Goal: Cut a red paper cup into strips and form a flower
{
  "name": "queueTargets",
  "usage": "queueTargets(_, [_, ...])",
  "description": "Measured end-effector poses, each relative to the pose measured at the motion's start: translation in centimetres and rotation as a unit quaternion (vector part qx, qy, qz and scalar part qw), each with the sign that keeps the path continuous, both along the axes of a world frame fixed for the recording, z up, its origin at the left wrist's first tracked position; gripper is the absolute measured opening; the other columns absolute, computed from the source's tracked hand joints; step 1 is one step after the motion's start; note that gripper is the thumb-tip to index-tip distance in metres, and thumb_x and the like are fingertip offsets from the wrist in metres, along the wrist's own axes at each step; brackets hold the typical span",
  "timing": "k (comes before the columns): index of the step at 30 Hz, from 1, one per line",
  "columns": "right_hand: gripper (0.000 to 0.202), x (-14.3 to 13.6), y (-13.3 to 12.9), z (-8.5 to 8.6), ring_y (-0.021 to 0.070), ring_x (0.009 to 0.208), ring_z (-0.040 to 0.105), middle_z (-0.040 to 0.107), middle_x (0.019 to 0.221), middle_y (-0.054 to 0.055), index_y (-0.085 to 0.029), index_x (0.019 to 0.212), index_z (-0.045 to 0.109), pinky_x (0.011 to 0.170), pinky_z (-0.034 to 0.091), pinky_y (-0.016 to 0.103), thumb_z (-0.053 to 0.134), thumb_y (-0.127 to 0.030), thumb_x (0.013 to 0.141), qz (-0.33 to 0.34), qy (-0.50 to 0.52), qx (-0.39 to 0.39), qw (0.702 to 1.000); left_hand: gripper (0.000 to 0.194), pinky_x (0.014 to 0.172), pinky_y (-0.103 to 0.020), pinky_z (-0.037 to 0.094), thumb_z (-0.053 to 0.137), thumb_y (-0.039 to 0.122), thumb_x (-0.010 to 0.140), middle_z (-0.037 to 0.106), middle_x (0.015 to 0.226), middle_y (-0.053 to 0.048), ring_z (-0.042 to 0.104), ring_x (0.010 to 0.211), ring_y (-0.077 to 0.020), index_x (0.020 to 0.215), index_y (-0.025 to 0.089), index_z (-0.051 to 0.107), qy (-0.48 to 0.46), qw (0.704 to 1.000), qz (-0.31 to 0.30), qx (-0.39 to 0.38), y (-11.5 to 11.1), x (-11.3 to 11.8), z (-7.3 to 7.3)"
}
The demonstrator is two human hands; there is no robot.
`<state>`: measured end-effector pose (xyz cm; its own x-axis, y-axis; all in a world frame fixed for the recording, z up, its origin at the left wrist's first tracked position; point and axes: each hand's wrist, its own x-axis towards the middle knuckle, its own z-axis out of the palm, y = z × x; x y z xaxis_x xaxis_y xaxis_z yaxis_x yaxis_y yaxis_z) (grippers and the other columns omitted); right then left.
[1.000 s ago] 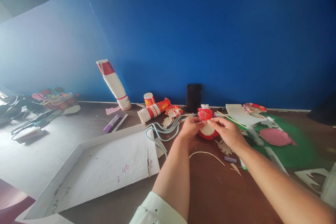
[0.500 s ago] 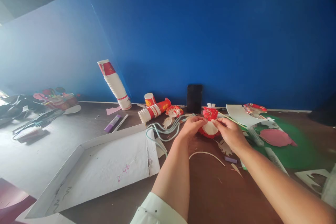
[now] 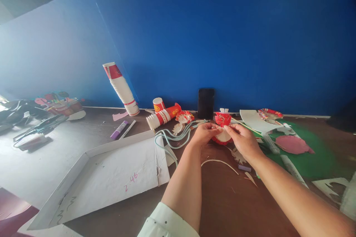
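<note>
A red and white paper figure (image 3: pixel 222 139) is held between both hands, with a round pale disc in its lower part and a red upper part that has white tabs on top. My left hand (image 3: pixel 205 134) pinches its left side, thumb pointing right. From the right, my right hand (image 3: pixel 241 137) pinches it, with the thumb on the pale disc close to the left thumb. Beneath the hands a curved white strip (image 3: pixel 219 161) and paper scraps (image 3: pixel 238 154) lie on the brown table.
A white cardboard lid (image 3: pixel 111 177) lies at left. Stacked paper cups (image 3: pixel 121 89) lean near the blue partition (image 3: pixel 222 37). Behind the hands are a dark phone (image 3: pixel 206 103) and a pale cable (image 3: pixel 174 137). At right are a pink paper piece (image 3: pixel 293 144) and a green sheet (image 3: pixel 319 155).
Both hands keep their hold on the paper figure. The two thumbs have come slightly closer together over the disc, and less of the disc shows.
</note>
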<state>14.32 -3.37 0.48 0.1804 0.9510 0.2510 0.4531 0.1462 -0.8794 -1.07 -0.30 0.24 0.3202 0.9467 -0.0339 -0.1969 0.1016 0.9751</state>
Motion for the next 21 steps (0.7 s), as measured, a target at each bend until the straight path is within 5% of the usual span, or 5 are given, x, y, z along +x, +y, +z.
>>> queueTargets(21, [0.031, -0.07, -0.40, 0.48, 0.0228, 0.075, 0.064, 0.073, 0.079, 0.005, -0.019, 0.084, 0.071, 0.070, 0.046, 0.034, 0.059, -0.048, 0.078, 0.010, -0.010, -0.010, 1.000, 0.036, 0.064, -0.024, 0.045, 0.083, 0.038, 0.059, 0.060, 0.061, -0.001, 0.054, 0.057, -0.0093, 0.077, 0.011, 0.066, 0.041, 0.999, 0.008, 0.017, 0.27, 0.09, -0.26])
